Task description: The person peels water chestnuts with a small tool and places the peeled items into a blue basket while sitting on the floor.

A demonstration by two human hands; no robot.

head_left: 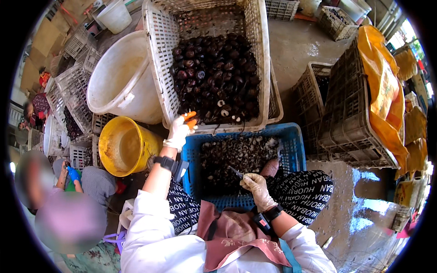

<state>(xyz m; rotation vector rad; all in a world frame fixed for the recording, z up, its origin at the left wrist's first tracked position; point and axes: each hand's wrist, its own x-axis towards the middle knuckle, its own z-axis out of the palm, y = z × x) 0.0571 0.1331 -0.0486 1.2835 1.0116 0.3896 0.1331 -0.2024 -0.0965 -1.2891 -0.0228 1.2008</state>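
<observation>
One knife [235,171], handle hidden, is gripped by the fingers of the right hand [258,190] over one blue crate [298,145]; the left hand's [180,131] fingers are held parted beside uncountable dark pieces [214,73] in one white crate [157,45].

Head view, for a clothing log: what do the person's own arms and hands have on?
White sleeves stop short of dark strapped wrist devices, one per arm. The left hand wears a whitish glove with orange-covered fingers; the right hand, an off-white glove.
</observation>
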